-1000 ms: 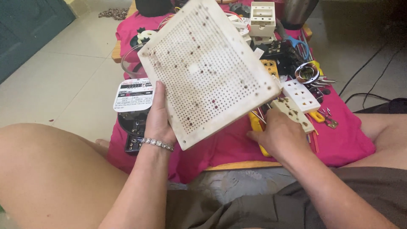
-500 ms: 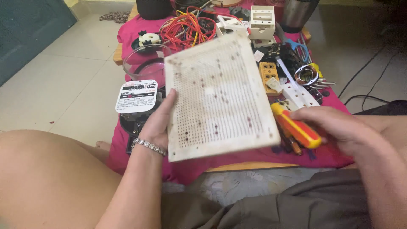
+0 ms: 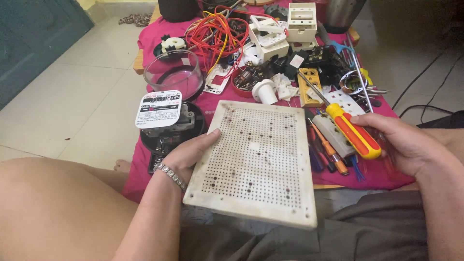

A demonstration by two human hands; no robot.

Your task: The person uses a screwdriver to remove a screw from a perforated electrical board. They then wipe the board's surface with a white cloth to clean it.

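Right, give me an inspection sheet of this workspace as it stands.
Surface: low table under a pink cloth, crowded with parts.
Job's things: white perforated mounting board, stained, lying flat over the lap; screwdriver with orange and yellow handle, tip pointing away.
Clutter: opened electricity meter with its clear dome cover beside it, white socket parts, spare screwdrivers.
Grippers: left hand grips the board's left edge; right hand holds the screwdriver handle.
Cables: tangle of red, orange and yellow wires on the cloth; black cables on the floor.
Surroundings: pale tiled floor, dark teal door.
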